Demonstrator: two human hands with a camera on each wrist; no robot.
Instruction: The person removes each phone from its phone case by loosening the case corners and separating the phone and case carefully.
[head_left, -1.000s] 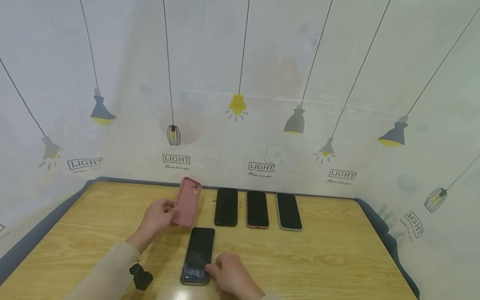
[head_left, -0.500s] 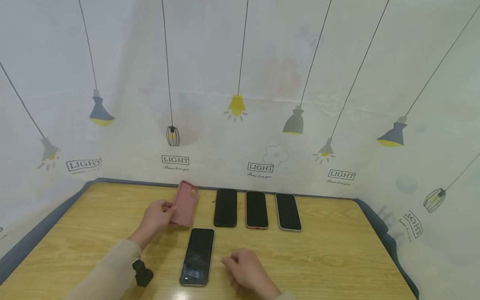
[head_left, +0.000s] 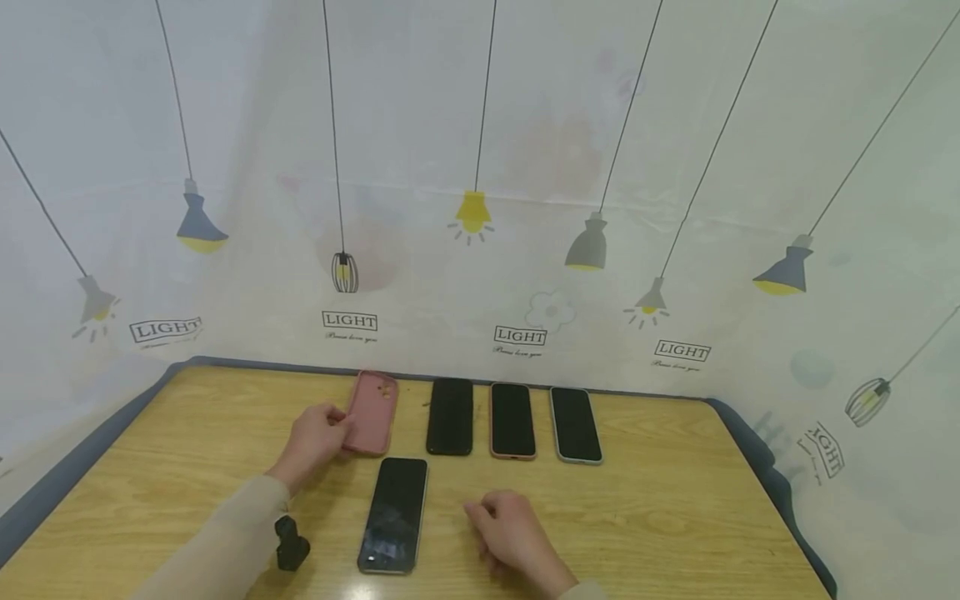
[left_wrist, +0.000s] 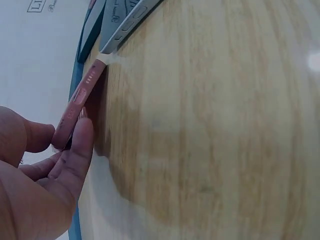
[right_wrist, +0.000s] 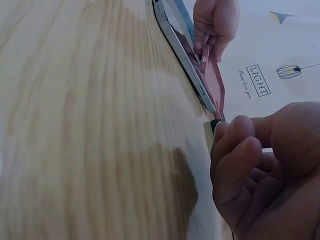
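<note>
My left hand (head_left: 313,442) pinches the lower left edge of a pink phone case (head_left: 372,412), its hollow inner side facing up. Seen edge-on in the left wrist view, the case (left_wrist: 75,107) slants close over the table between thumb and fingers. Just in front of it, a phone (head_left: 393,517) with a smudged dark screen lies face up. To the right of that phone is my right hand (head_left: 513,529), its fingers loosely curled and holding nothing. In the right wrist view, the case (right_wrist: 214,82) shows behind the phone's pale side edge (right_wrist: 185,57).
Along the back of the wooden table (head_left: 637,517) lie a black phone (head_left: 450,417), one with a pink rim (head_left: 513,421) and one with a pale rim (head_left: 576,425). A lamp-printed cloth (head_left: 420,275) hangs behind. A small black device (head_left: 291,543) hangs at my left sleeve.
My left hand has tipped the pink case down toward the table beside the row of phones. My right hand has let go of the front phone's edge and drawn away to the right.
</note>
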